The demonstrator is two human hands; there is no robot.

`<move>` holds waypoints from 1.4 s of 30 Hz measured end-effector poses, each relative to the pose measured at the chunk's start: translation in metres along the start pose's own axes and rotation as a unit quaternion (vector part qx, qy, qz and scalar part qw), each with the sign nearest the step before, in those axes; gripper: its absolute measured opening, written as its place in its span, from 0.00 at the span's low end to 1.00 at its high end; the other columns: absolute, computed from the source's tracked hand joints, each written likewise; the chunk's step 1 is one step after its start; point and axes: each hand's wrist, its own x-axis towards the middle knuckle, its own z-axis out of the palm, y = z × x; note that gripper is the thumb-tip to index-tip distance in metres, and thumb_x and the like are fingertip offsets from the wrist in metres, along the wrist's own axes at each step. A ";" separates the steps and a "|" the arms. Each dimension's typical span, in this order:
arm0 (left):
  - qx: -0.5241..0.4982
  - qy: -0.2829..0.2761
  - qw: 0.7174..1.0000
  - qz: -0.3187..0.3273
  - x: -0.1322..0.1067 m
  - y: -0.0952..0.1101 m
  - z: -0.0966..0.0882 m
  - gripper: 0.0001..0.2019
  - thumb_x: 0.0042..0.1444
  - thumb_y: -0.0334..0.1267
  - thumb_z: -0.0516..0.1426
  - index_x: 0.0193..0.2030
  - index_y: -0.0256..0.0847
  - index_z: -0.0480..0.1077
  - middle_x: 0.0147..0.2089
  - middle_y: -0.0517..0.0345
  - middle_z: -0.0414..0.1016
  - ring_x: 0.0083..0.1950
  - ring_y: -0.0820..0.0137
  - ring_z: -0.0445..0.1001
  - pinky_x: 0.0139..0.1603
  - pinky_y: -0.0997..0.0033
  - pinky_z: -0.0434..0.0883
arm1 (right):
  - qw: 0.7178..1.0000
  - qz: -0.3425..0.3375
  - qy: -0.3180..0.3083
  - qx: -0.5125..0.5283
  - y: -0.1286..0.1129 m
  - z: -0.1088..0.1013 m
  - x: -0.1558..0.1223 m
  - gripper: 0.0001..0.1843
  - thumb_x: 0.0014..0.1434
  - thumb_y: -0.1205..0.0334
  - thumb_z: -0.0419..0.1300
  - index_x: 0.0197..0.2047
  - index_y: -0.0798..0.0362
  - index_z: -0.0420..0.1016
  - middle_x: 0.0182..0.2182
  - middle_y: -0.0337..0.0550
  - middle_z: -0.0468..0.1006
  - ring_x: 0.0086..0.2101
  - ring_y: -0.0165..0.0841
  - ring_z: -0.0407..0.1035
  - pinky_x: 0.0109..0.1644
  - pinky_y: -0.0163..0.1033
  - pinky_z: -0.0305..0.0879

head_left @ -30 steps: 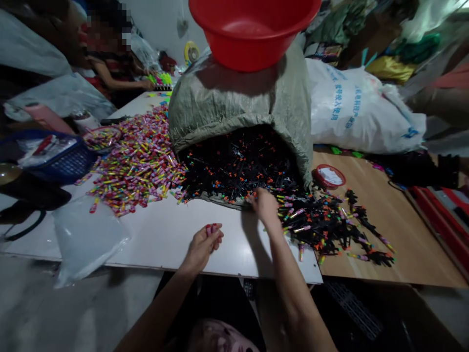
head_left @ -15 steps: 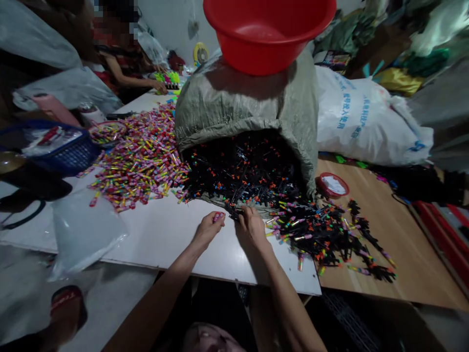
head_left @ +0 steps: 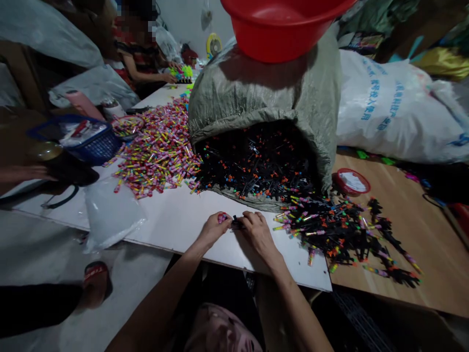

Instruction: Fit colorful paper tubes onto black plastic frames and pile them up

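Above the white tabletop (head_left: pixel 168 215), my left hand (head_left: pixel 213 229) is closed around small pink-and-red printed tubes (head_left: pixel 222 218); how many I cannot tell. My right hand (head_left: pixel 257 232) has its fingers closed on a small black plastic toy gun part (head_left: pixel 238 223), partly hidden by the fingers. The two hands nearly meet. Behind them a grey-green woven sack (head_left: pixel 256 98) lies open towards me, spilling black toy pieces (head_left: pixel 252 166) with orange and green tips. Left of the sack spreads a heap of colourful small tubes (head_left: pixel 161 151). To the right are black pieces with tubes attached (head_left: pixel 330 225).
A red basin (head_left: pixel 286 34) sits on the sack. White printed sacks (head_left: pixel 395 112) and a small red basket (head_left: pixel 351 182) are at right. At left are a blue basket (head_left: pixel 93 144), a clear plastic bag (head_left: pixel 112 215) and a person's hand (head_left: pixel 27 173). Another person (head_left: pixel 141 61) works at the back.
My right hand has drawn the black toy piece back from the sack's mouth, close to my left hand. The view has turned left, and another person's hand has appeared at the left edge.
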 end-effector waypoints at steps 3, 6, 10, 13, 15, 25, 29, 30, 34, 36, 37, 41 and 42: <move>-0.099 0.012 0.995 0.007 -0.010 0.009 0.002 0.21 0.36 0.51 0.64 0.31 0.37 0.67 0.20 0.65 0.67 0.17 0.81 0.57 0.17 0.80 0.48 | 0.972 0.120 0.171 0.109 -0.002 0.000 -0.002 0.22 0.56 0.60 0.60 0.53 0.52 0.68 0.52 0.53 0.69 0.51 0.42 0.64 0.55 0.53 0.59; -0.115 -0.020 0.993 0.024 -0.023 0.015 0.005 0.22 0.37 0.53 0.64 0.31 0.37 0.67 0.20 0.65 0.66 0.18 0.81 0.58 0.18 0.80 0.49 | 0.880 0.276 0.182 0.341 -0.018 0.005 0.000 0.24 0.50 0.51 0.62 0.49 0.53 0.71 0.45 0.50 0.75 0.44 0.41 0.69 0.47 0.49 0.67; -0.076 -0.050 0.994 0.058 -0.036 0.014 0.012 0.22 0.43 0.53 0.62 0.38 0.37 0.68 0.19 0.67 0.64 0.19 0.80 0.58 0.20 0.80 0.53 | 0.781 0.346 0.140 0.500 -0.041 0.005 0.005 0.17 0.49 0.49 0.60 0.32 0.55 0.77 0.28 0.46 0.78 0.31 0.37 0.72 0.38 0.44 0.69; -0.030 -0.053 0.993 0.103 -0.037 0.013 0.010 0.23 0.49 0.51 0.58 0.47 0.37 0.68 0.26 0.62 0.69 0.24 0.78 0.62 0.23 0.78 0.58 | 0.780 0.362 0.169 0.482 -0.046 -0.006 0.008 0.16 0.48 0.50 0.61 0.28 0.55 0.77 0.25 0.45 0.78 0.27 0.35 0.72 0.33 0.41 0.69; 0.017 -0.069 0.990 0.120 -0.037 0.012 0.004 0.22 0.52 0.50 0.56 0.48 0.37 0.70 0.27 0.60 0.69 0.27 0.75 0.64 0.26 0.77 0.61 | 0.791 0.342 0.168 0.479 -0.048 -0.013 0.009 0.14 0.46 0.52 0.63 0.29 0.55 0.77 0.27 0.45 0.79 0.28 0.35 0.72 0.33 0.39 0.70; 0.129 -0.047 0.975 0.177 -0.046 0.016 0.007 0.15 0.49 0.37 0.56 0.44 0.41 0.75 0.44 0.53 0.77 0.46 0.65 0.72 0.50 0.69 0.67 | 0.796 0.363 0.200 0.441 -0.059 -0.017 0.002 0.12 0.42 0.54 0.65 0.27 0.53 0.75 0.25 0.42 0.80 0.26 0.34 0.73 0.32 0.38 0.71; 0.178 0.004 0.959 0.222 -0.050 0.010 0.011 0.15 0.52 0.36 0.53 0.45 0.41 0.75 0.42 0.51 0.77 0.44 0.64 0.73 0.49 0.67 0.68 | 0.786 0.391 0.213 0.430 -0.064 -0.019 0.001 0.13 0.43 0.52 0.64 0.27 0.53 0.75 0.23 0.42 0.79 0.24 0.34 0.72 0.29 0.37 0.70; 0.198 0.014 0.951 0.238 -0.051 0.007 0.012 0.16 0.53 0.36 0.52 0.46 0.41 0.74 0.42 0.50 0.77 0.43 0.64 0.73 0.49 0.67 0.68 | 0.777 0.404 0.222 0.430 -0.067 -0.018 0.001 0.13 0.43 0.51 0.63 0.27 0.54 0.75 0.23 0.42 0.78 0.23 0.33 0.71 0.28 0.37 0.69; 0.276 0.006 0.924 0.266 -0.058 -0.009 0.012 0.17 0.54 0.35 0.52 0.49 0.39 0.73 0.40 0.44 0.77 0.42 0.61 0.74 0.47 0.64 0.69 | 0.737 0.442 0.219 0.463 -0.074 -0.009 0.001 0.14 0.42 0.51 0.63 0.24 0.53 0.73 0.17 0.38 0.75 0.20 0.31 0.68 0.24 0.35 0.66; 0.284 -0.013 0.925 0.252 -0.060 -0.013 0.012 0.17 0.54 0.35 0.51 0.48 0.39 0.73 0.42 0.44 0.77 0.43 0.61 0.74 0.47 0.64 0.69 | 0.723 0.438 0.185 0.502 -0.069 -0.008 -0.001 0.14 0.41 0.51 0.64 0.23 0.53 0.71 0.15 0.36 0.72 0.18 0.30 0.66 0.22 0.34 0.64; 0.278 -0.024 0.929 0.243 -0.059 -0.013 0.012 0.16 0.54 0.35 0.51 0.48 0.40 0.73 0.43 0.45 0.77 0.44 0.61 0.75 0.47 0.65 0.69 | 0.720 0.434 0.167 0.515 -0.061 -0.010 -0.003 0.14 0.40 0.51 0.65 0.22 0.54 0.71 0.15 0.36 0.72 0.18 0.29 0.65 0.22 0.34 0.64; 0.226 -0.053 0.958 0.167 -0.050 -0.003 0.004 0.20 0.54 0.41 0.54 0.54 0.44 0.69 0.36 0.55 0.77 0.33 0.68 0.74 0.38 0.71 0.70 | 0.694 0.421 0.288 0.509 -0.007 -0.035 -0.015 0.17 0.39 0.50 0.67 0.23 0.54 0.71 0.17 0.36 0.73 0.19 0.27 0.66 0.23 0.33 0.63; 0.205 -0.046 0.968 0.135 -0.045 -0.002 0.001 0.22 0.54 0.42 0.54 0.56 0.44 0.67 0.32 0.59 0.75 0.28 0.71 0.72 0.33 0.73 0.69 | 0.680 0.411 0.348 0.498 0.008 -0.041 -0.017 0.18 0.40 0.48 0.66 0.27 0.54 0.71 0.20 0.37 0.75 0.21 0.27 0.67 0.24 0.32 0.64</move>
